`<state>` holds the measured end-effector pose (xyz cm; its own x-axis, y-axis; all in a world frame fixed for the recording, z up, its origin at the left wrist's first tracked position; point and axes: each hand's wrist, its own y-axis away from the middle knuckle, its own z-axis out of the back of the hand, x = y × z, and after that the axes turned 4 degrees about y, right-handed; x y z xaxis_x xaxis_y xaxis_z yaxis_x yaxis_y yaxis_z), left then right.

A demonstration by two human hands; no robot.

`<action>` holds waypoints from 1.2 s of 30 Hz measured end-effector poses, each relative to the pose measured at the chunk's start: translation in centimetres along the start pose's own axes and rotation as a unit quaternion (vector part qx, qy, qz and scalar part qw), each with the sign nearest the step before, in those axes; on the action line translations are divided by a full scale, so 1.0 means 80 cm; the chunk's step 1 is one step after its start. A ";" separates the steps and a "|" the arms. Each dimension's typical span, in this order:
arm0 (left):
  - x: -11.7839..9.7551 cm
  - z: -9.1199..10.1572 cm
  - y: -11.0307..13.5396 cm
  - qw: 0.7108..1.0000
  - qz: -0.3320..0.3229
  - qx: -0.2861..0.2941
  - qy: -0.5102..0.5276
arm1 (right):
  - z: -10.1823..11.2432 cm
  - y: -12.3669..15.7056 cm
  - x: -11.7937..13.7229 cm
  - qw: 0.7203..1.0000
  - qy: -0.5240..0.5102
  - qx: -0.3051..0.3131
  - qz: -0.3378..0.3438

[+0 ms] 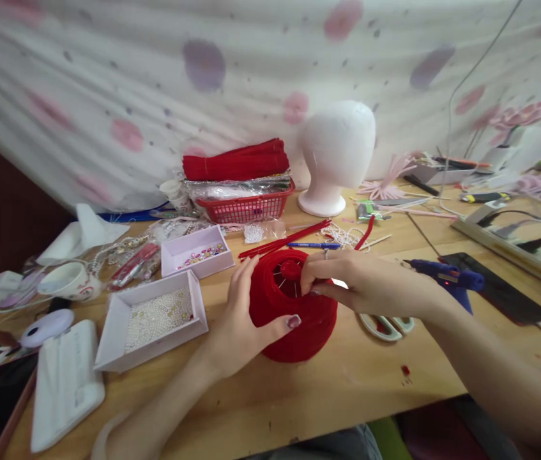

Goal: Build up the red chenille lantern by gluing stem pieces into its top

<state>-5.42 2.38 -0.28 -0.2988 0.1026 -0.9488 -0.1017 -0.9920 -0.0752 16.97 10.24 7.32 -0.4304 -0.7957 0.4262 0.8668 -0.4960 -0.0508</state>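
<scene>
A round, domed red fuzzy piece stands on the wooden table in front of me. Its top has a ring-shaped opening with thin wires across it and a small red knob inside. My left hand holds the piece from the left, fingers along the far side and thumb lying over the front. At the opening's right rim, the fingers of my right hand are pinched together on the red edge. Their tips are partly hidden. Just behind the piece lie red fuzzy stems and a blue pen.
White boxes of beads and gems stand left. A blue glue gun, scissors and phone lie right. Behind are a red basket and a white foam head. A power strip sits far right.
</scene>
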 end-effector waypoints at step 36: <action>-0.009 -0.025 -0.011 0.998 0.038 -0.041 0.001 | 0.007 -0.005 0.008 0.996 0.035 0.044 -0.073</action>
<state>-3.20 3.01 -0.17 -0.3005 0.0272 -0.9534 -0.0014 -0.9996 -0.0281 16.49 10.15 8.09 -0.5666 -0.7418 0.3587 0.8117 -0.5774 0.0881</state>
